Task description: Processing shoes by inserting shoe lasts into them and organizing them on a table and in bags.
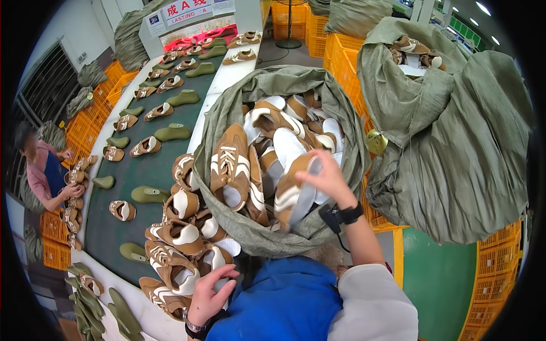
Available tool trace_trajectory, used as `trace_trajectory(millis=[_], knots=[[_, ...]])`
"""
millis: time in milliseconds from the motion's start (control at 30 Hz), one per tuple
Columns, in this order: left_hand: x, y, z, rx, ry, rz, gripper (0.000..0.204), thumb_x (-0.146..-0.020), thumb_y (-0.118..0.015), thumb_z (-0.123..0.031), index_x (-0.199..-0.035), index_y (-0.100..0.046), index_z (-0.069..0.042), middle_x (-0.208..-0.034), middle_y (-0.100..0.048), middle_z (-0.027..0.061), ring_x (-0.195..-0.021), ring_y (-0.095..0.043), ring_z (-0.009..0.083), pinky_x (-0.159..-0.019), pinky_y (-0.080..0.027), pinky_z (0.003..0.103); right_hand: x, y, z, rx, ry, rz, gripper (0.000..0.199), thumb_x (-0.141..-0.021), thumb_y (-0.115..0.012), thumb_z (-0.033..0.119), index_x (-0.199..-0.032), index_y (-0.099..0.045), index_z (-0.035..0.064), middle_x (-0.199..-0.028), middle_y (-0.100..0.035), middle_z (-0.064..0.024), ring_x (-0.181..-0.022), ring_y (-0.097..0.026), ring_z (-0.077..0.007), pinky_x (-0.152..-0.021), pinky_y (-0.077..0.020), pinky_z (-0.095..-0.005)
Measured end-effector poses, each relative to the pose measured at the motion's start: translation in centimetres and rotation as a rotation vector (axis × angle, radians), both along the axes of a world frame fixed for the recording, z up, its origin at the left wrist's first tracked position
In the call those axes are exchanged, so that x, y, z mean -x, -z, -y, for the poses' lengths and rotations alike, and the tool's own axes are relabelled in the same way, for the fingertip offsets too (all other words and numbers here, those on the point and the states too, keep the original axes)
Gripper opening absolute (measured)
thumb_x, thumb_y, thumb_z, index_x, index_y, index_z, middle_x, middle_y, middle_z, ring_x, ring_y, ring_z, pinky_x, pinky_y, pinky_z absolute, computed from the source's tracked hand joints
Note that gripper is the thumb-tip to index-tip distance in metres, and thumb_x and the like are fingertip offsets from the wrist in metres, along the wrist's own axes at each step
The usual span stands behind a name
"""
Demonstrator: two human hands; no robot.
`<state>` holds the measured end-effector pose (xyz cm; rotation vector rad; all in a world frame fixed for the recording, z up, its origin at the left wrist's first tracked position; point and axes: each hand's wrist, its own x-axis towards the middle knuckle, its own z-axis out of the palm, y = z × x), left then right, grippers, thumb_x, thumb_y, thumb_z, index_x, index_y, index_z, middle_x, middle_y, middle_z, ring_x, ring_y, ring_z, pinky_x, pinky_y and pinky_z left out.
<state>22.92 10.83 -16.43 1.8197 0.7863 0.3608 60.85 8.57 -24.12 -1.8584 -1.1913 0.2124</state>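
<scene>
Green belt @ L; R hand grips 1 brn shoe.

The person's right hand grips a brown-and-white shoe over a green sack filled with similar shoes; the left hand, loosely spread, is beside piled shoes along a dark belt carrying green lasts

White sign | red lettering | mounted on white housing

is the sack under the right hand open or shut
Open: the sack gapes wide at the top, brown shoes showing inside.
</scene>
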Motion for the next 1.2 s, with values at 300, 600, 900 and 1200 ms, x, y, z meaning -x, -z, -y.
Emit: trace_trajectory(millis=[300, 600, 900, 1200], knots=[[-0.6, 0.9, -0.4, -0.19, 0.054, -0.068, 0.035, -0.077, -0.063, -0.004, -0.111, -0.057, -0.002, -0.093, -0.067, 0.0096, -0.065, -0.062, 0.0164, -0.059, -0.048, 0.026, 7.2, 5.0, -2.2, -0.107, -0.122, 0.134, 0.045, -0.076, -0.068, 0.025, -0.115, -0.054, 0.0044, -0.107, -0.057, -0.016, -0.1, -0.053, -0.0325, -0.088, -0.0433, -0.0381], [-1.0, 1.3, -0.5, -0.184, 0.057, -0.129, 0.036, -0.076, -0.065, -0.006, -0.111, -0.057, -0.003, -0.094, -0.066, 0.0084, -0.043, -0.045, 0.0129, -0.045, -0.039, 0.025, 3.8, 7.2, 0.1, 0.059, 0.004, -0.269, 0.041, -0.079, -0.065, 0.022, -0.114, -0.051, 0.0052, -0.108, -0.054, -0.0129, -0.088, -0.058, -0.0296, -0.077, -0.0479, -0.0367], [-2.3, 0.8, -0.4, -0.241, 0.106, -0.154, 0.035, -0.076, -0.065, -0.007, -0.11, -0.056, -0.002, -0.092, -0.066, 0.0116, -0.067, -0.063, 0.025, -0.059, -0.048, 0.03, 5.3, 6.8, -0.6, 0.217, -0.412, 0.033, 0.046, -0.08, -0.061, 0.037, -0.115, -0.054, 0.0071, -0.119, -0.052, -0.012, -0.098, -0.058, -0.0311, -0.08, -0.0481, -0.0364], [-1.3, 0.8, 0.1, -0.255, 0.054, -0.146, 0.035, -0.076, -0.065, -0.006, -0.109, -0.056, -0.001, -0.092, -0.065, 0.0133, -0.081, -0.064, 0.0291, -0.07, -0.05, 0.032, -9.2, 7.7, 0.1, 0.353, 0.384, 0.354, 0.057, -0.067, -0.073, 0.023, -0.116, -0.051, 0.0035, -0.101, -0.06, -0.0231, -0.101, -0.05, -0.0408, -0.089, -0.0415, -0.0423]])
